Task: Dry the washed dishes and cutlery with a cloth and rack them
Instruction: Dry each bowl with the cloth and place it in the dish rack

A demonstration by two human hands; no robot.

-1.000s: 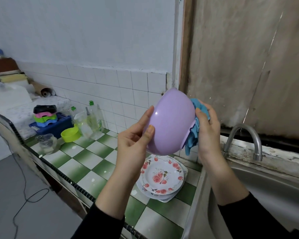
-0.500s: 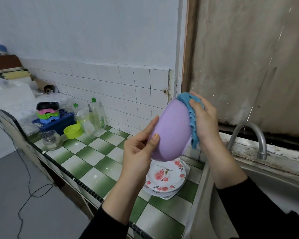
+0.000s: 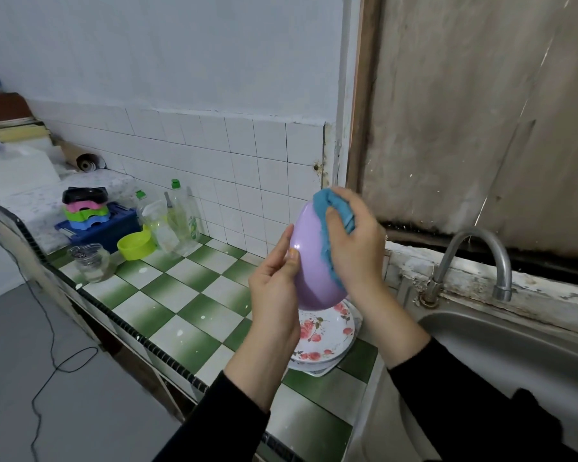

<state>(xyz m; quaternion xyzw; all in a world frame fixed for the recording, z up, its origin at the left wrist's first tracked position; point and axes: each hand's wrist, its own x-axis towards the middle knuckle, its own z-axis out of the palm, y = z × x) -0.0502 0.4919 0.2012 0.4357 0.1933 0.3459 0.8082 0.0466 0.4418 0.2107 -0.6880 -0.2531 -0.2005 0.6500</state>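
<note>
Currently, a purple bowl (image 3: 309, 278) is held up on edge at the centre of the frame, its rounded outside turned toward the left of the picture. It is clasped by the left grip (image 3: 274, 288), whose thumb is laid flat on the bowl's outer wall while the fingers are curved round its left side. A blue cloth (image 3: 331, 205) is bunched in the right grip (image 3: 354, 248), whose fingers are curled round it, and is pressed against the bowl's upper right rim and into its mouth. The inside of the bowl is hidden. Black sleeves are seen on both forearms.

Directly below the bowl, a stack of rose-patterned plates (image 3: 327, 335) is seen lying on the green-and-white tiled desk (image 3: 187, 308), close to the desk's right end and partly covered by the left wrist. At the right of the frame a steel sink (image 3: 514, 345) is set beside the desk, with a curved tap (image 3: 471, 258) mounted on its back ledge. Toward the left of the frame, a lime-green bowl (image 3: 136, 245), a glass jar (image 3: 90, 261) and clear bottles with green caps (image 3: 182, 215) are gathered on the desk near the tiled wall, next to a blue crate (image 3: 104, 225) on which coloured plastic pieces are stacked.
</note>
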